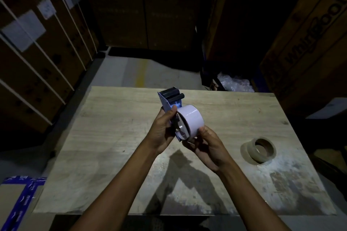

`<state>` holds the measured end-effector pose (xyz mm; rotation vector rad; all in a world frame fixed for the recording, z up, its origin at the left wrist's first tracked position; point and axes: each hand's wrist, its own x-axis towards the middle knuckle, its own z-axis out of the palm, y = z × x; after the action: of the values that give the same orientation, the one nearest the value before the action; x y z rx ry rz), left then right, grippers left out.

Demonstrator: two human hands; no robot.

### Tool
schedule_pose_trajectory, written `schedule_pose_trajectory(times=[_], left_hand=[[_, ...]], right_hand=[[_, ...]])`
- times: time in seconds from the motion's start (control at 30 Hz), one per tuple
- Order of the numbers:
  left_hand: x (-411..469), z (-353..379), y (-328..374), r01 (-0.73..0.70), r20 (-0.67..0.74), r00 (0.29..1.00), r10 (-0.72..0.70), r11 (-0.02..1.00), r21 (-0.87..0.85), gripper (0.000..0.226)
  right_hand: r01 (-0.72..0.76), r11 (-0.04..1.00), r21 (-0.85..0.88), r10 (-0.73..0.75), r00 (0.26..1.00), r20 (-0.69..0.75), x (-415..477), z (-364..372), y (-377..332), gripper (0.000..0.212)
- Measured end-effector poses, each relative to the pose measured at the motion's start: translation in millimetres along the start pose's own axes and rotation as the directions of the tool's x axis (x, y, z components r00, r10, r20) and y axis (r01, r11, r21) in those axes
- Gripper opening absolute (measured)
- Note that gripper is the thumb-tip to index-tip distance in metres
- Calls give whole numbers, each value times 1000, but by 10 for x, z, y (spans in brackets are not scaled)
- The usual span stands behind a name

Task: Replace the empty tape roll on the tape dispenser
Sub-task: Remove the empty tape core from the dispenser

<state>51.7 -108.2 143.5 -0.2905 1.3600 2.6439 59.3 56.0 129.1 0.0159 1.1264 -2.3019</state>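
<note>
I hold a blue tape dispenser [170,99] with black rollers at its far end above the middle of the wooden table [116,118]. My left hand [163,129] grips its frame from the left side. A full white tape roll [191,121] sits against the dispenser's hub, partly on it. My right hand [204,144] cups that roll from below and from the right. A brown cardboard tape core [260,149], almost bare of tape, lies on the table to the right, apart from both hands.
Stacked cardboard cartons stand on the left [37,47] and right [309,39]. A box sealed with blue tape [16,199] sits at the lower left, beside the table. Crumpled clear plastic [234,82] lies on the floor beyond the table's far right edge.
</note>
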Motion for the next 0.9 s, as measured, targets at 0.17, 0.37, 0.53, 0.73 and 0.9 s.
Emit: schedule_pose_trajectory(times=[0.17, 0.37, 0.53, 0.73, 0.9], left_hand=[[-12, -18, 80, 10, 33, 999, -13, 995, 96, 32], [11, -27, 81, -15, -92, 995, 32, 984, 179, 56], [53, -26, 85, -25, -205, 977, 63, 983, 184, 62], [119, -54, 132, 40, -233, 972, 14, 974, 225, 49], [130, -100, 158, 95, -141, 986, -86, 993, 64, 80]], right_hand=[[-80, 973, 215, 87, 996, -22, 17, 93, 17, 89], [-152, 987, -57, 141, 978, -156, 77, 191, -20, 66], [-59, 866, -496, -146, 920, -364, 146, 371, -42, 55], [61, 934, -352, -215, 882, -419, 330, 465, -91, 58], [66, 998, -6, -62, 910, -411, 407, 586, -84, 39]])
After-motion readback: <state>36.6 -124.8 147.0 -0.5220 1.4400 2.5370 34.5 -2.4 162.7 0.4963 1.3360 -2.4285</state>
